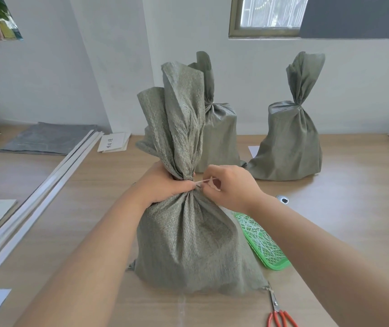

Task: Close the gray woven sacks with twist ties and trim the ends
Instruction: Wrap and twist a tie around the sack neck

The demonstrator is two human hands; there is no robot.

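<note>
Left grip (162,185): fingers curled round the gathered neck of the near sack (188,244), squeezing the cloth into a tight bunch.
Right grip (232,187): fingertips pinching the thin white tie (204,181) just beside the neck, close against the left grip.
Tie: runs out of the neck into the right grip. Whether it is looped all the way round is hidden by the hands.
Sack: upright on the table (330,197) straight below both grips, its loose top fanning out above them.
Spare ties: in a green tray (280,266) below the right grip, partly behind the sack.
Scissors (279,315): well below the right grip at the near edge, lying untouched.
Other sacks: two beyond the grips (217,138) (290,147), necks gathered. Their ties are too small to make out.
Step, as I judge it: fastening the tie, with the trimming not yet done.
Risk, neck: if the left grip eases before the tie holds, the stiff woven cloth may spring open and the tie may slide up.
Risk, tie: it is thin, so a hard pull could snap it or drag it out of the pinch.
Risk, sack: a sideways tug towards the right grip could tip the sack.
Risk, scissors: reaching for them frees one grip, and a weak fastening could then come undone.
</note>
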